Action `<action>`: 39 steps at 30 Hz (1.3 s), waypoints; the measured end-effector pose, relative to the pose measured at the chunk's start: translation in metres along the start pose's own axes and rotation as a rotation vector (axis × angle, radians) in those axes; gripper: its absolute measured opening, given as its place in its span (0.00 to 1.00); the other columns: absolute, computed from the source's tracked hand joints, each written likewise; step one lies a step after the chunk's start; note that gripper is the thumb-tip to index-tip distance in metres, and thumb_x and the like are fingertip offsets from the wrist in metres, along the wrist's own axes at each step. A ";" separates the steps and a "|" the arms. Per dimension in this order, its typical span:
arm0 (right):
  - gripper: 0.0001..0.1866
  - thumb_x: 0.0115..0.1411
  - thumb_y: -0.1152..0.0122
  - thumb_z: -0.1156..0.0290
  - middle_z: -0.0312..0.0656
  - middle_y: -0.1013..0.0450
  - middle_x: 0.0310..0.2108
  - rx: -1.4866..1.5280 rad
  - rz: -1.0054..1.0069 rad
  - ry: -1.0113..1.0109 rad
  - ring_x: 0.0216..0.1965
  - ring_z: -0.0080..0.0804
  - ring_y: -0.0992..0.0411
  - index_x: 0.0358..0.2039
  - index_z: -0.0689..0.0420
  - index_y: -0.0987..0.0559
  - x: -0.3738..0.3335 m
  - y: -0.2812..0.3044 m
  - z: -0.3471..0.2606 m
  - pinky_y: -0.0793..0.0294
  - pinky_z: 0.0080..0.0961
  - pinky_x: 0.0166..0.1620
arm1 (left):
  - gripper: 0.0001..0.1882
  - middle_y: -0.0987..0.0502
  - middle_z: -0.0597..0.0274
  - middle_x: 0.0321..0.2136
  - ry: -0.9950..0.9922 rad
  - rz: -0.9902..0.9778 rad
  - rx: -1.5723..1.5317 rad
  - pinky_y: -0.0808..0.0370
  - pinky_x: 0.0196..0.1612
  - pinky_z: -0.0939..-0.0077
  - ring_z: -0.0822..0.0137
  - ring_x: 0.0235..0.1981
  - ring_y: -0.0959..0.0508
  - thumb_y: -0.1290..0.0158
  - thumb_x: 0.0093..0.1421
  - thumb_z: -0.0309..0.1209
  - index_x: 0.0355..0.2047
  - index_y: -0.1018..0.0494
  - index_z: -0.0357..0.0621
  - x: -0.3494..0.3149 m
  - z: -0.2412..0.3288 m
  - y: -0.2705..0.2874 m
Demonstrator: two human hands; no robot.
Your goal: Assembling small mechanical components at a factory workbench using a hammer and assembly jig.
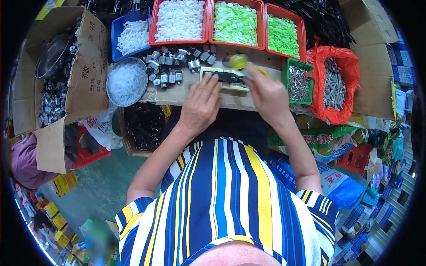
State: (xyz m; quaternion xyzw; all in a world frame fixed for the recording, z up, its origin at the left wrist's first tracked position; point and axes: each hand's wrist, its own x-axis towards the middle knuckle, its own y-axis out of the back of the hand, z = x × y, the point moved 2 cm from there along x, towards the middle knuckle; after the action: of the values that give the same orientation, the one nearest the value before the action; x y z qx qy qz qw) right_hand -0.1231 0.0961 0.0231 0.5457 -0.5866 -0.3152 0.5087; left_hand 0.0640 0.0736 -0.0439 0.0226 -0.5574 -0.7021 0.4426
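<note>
On the worktable a cream-coloured block fixture [239, 87] carries a long black plastic part [228, 77]. My left hand [202, 104] is closed on the left end of that part, its fingertips pressing it against the fixture. Over the right end, my right hand [270, 95] grips what looks like a small mallet with a yellow head [238, 61], smeared by motion. Its handle is mostly hidden by my fingers. To the left of the fixture lie several small silver motors [164, 79], some upright and some tipped over.
Behind stand a blue bin [114, 42], red bins [153, 22] of white and green pieces. Right are a green tray [285, 80] of screws and a red bag [317, 88] of grey parts. Left, a bowl [108, 86] of clear pieces adjoins a cardboard box [88, 66] of motors.
</note>
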 end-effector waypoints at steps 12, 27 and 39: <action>0.12 0.61 0.41 0.69 0.45 0.26 0.22 -0.058 -0.088 0.004 0.23 0.45 0.24 0.45 0.55 0.26 -0.025 0.001 0.001 0.26 0.39 0.25 | 0.19 0.25 0.48 0.52 -0.030 0.000 0.047 0.32 0.58 0.58 0.52 0.57 0.27 0.42 0.54 0.24 0.47 0.26 0.33 0.001 -0.003 0.002; 0.14 0.63 0.43 0.66 0.50 0.25 0.23 -0.116 -0.109 -0.192 0.24 0.51 0.24 0.48 0.54 0.27 -0.025 -0.006 0.020 0.25 0.42 0.25 | 0.22 0.26 0.44 0.51 -0.060 -0.034 0.074 0.32 0.59 0.59 0.50 0.56 0.27 0.41 0.54 0.27 0.49 0.28 0.31 0.033 0.003 -0.019; 0.19 0.61 0.40 0.71 0.48 0.26 0.21 0.012 0.027 -0.168 0.23 0.49 0.25 0.53 0.52 0.27 -0.051 0.007 0.030 0.28 0.42 0.25 | 0.23 0.26 0.43 0.52 -0.072 -0.049 0.107 0.31 0.58 0.58 0.49 0.56 0.27 0.41 0.54 0.28 0.50 0.28 0.30 0.028 0.001 -0.018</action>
State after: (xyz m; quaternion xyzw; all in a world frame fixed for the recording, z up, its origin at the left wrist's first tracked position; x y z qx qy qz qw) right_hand -0.1595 0.1406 0.0080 0.5123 -0.6366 -0.3494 0.4585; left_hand 0.0356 0.0557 -0.0450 0.0349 -0.6090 -0.6822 0.4030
